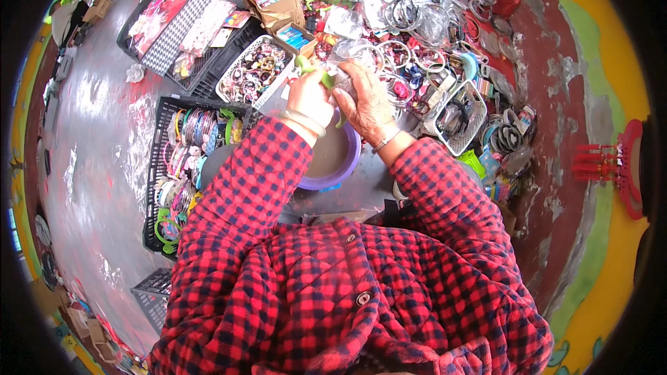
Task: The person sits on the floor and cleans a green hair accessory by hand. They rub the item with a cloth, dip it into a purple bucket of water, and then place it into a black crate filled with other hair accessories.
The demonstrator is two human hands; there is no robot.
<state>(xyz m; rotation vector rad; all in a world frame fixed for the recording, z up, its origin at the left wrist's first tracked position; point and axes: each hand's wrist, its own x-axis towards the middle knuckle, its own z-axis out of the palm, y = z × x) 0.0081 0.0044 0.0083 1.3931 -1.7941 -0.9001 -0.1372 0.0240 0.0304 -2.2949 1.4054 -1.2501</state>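
My left hand is closed round a bright green curved band, which looks like a headband. Its green ends stick out above the fingers and between the two hands. Close beside it, my right hand has its fingers bent over a greyish wad of unclear kind, pressed toward the green band. Directly below both hands is a round basin with a purple rim and a dull grey-brown inside. My forearms and sleeves cover part of it.
A black crate of colourful headbands stands at left. Beyond it are a white basket of hair ties and a cardboard box. Bagged accessories pile up at the far side. A white basket with dark bands sits at right.
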